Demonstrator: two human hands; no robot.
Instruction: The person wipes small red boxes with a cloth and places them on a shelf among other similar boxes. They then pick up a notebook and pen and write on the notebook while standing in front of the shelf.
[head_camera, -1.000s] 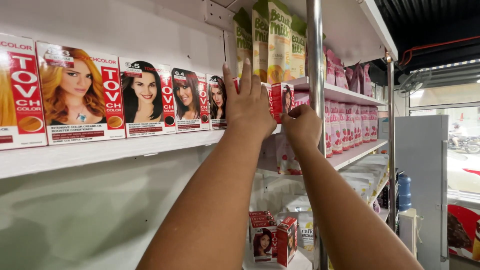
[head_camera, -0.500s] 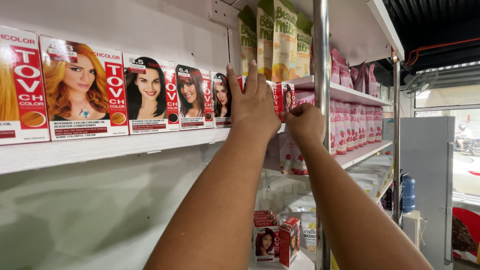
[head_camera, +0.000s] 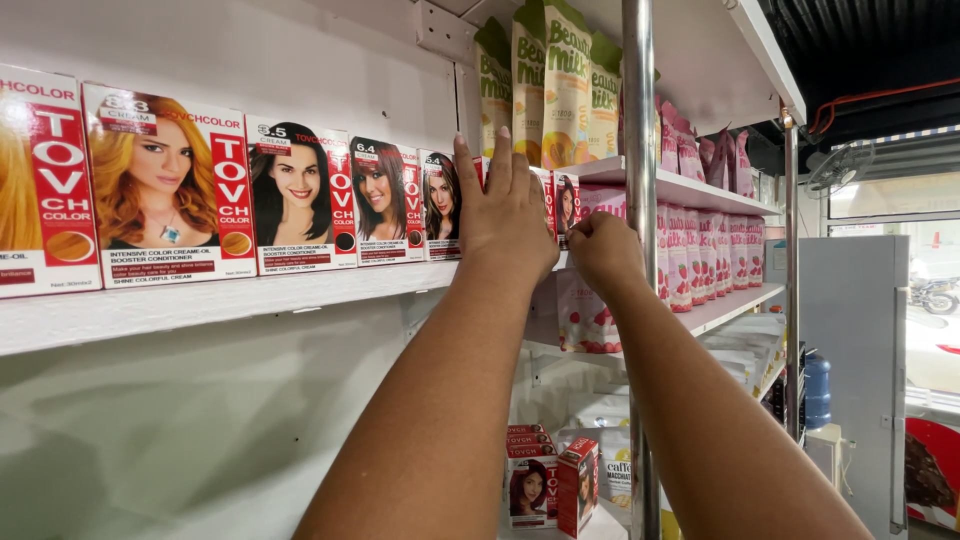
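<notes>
Both my arms reach up to a white shelf (head_camera: 200, 305) that carries a row of red hair-dye boxes (head_camera: 300, 195) with portraits on their fronts. My left hand (head_camera: 505, 205) lies flat, fingers up, against the boxes at the right end of the row. My right hand (head_camera: 603, 250) is curled around the end box (head_camera: 566, 205), close to the metal upright pole (head_camera: 638, 120). Most of that box is hidden by my hands.
Green-and-white pouches (head_camera: 560, 85) stand on a higher shelf; pink packets (head_camera: 710, 255) fill the shelves to the right. More red boxes (head_camera: 545, 480) sit on a low shelf beneath my arms. A grey cabinet (head_camera: 855, 350) and a blue jug (head_camera: 816, 390) stand beyond.
My hands have stayed at the right end of the row; the left hand's fingers have straightened slightly upward and the view has shifted a little.
</notes>
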